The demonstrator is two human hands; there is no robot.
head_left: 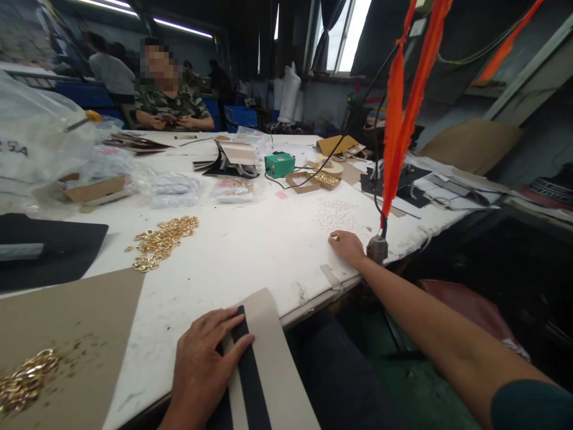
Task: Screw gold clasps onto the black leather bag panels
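My left hand (206, 352) lies on a pale panel (268, 334) at the table's front edge, its fingers and thumb resting on a black strip (253, 376) that runs along the panel. Out to the right, my right hand (347, 248) touches the white table (242, 239) with curled fingers, beside scattered tiny pieces (335, 214). Whether its fingertips hold one of them is too small to see. Just right of that hand stands a grey metal tool head (377, 249) on a black cable, with orange strips (396, 119) hanging above.
Gold rings (163, 239) lie in a pile left of centre, more gold hardware (27, 379) on a brown sheet (102, 310). Farther back are a green box (280, 165), small cardboard trays (303, 182) and plastic bags (174, 190). A person in camouflage (172, 110) sits across the table.
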